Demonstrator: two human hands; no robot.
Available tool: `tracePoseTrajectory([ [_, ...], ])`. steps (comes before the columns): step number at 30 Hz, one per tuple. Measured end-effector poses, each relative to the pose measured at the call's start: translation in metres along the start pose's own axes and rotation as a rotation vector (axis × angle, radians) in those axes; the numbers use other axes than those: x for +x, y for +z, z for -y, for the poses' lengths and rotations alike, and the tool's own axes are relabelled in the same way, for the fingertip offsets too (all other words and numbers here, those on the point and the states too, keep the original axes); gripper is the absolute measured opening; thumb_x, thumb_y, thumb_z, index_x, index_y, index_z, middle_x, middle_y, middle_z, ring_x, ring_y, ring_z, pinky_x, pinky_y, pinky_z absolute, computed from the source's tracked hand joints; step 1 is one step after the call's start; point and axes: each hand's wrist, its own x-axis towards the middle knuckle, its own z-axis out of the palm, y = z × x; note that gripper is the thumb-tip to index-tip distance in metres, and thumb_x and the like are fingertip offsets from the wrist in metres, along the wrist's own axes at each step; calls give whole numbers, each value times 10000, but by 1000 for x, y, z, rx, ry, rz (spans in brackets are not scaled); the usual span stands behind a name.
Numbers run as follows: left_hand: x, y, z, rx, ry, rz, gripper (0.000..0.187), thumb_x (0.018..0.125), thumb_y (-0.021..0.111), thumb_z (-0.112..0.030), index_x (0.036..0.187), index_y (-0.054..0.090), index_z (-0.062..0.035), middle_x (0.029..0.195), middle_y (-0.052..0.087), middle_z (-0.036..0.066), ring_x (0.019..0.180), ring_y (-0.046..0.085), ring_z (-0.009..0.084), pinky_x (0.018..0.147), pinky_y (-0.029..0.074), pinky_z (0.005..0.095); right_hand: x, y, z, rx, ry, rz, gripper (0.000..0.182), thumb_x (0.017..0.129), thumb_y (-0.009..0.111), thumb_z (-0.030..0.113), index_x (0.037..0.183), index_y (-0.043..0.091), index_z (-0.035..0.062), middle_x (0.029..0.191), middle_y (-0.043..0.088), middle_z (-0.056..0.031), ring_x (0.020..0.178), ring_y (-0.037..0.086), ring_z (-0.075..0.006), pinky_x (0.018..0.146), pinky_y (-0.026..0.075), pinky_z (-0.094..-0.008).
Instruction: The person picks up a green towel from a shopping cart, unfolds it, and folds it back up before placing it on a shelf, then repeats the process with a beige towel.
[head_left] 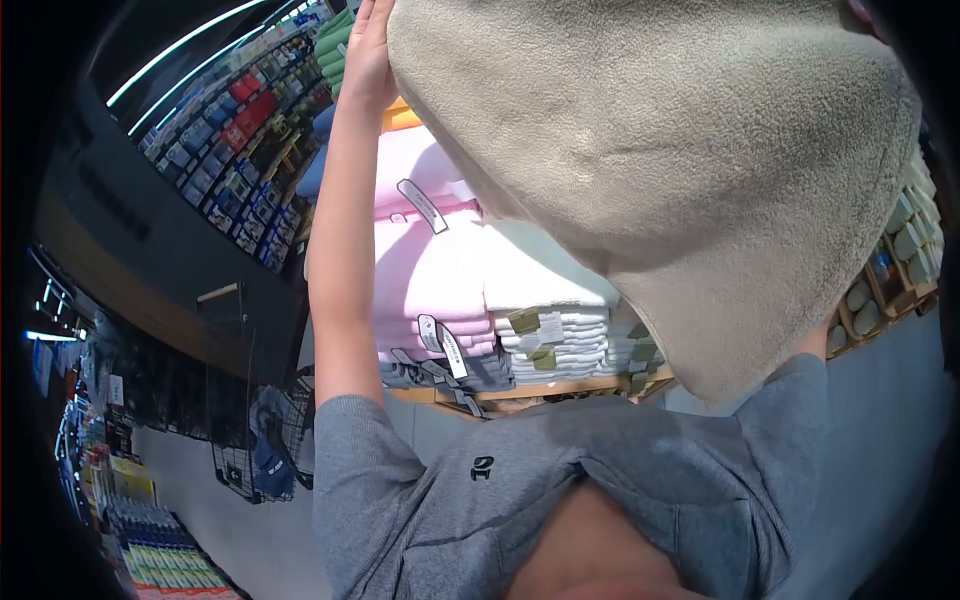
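Note:
A beige terry towel [640,130] hangs spread out in front of me, lifted up high. My left hand [370,50] grips its upper left edge, with the fingers partly cut off by the top of the view. At the upper right corner only a bit of my right hand [862,10] shows, closed on the cloth. The towel covers most of my right arm. Behind it lie folded pink towels [430,265] and a stack of white towels [550,340], both with tags.
Dark grey folded towels [485,372] lie under the pink ones on a wooden display. Green towels [333,48] are stacked at the back. A black wire cart [262,440] holding dark cloth stands to my left. Shelves of packaged goods [240,140] line the far left; wooden bins [870,300] stand right.

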Motion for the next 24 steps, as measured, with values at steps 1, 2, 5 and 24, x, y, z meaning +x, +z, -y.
tracePoseTrajectory([
  [1,2,6,0,124,44,-29,277,982,457,-252,1161,545,-60,1033,605,40,912,564,105,785,479,243,1,-1,2,-40,4,8,129,883,591,80,998,607,25,868,665,-82,744,635,-107,659,523,-231],
  [2,3,9,2,247,92,-57,270,980,461,-234,1161,551,-54,1049,606,50,927,564,116,797,477,250,2,-2,3,-86,9,19,129,882,594,77,997,610,23,867,666,-79,743,634,-104,661,522,-231],
  [5,12,15,11,552,111,-260,248,966,481,-201,1137,564,-42,1032,609,69,942,563,137,807,470,261,16,-5,10,-224,20,72,128,878,603,70,995,619,19,864,669,-70,739,632,-96,665,520,-231],
  [24,-43,124,-14,576,49,-6,378,950,487,-310,1251,523,-86,1153,589,93,1042,555,200,895,425,339,36,77,-35,-463,306,117,188,828,669,129,970,692,8,900,696,-97,838,639,-130,789,501,-264],
])
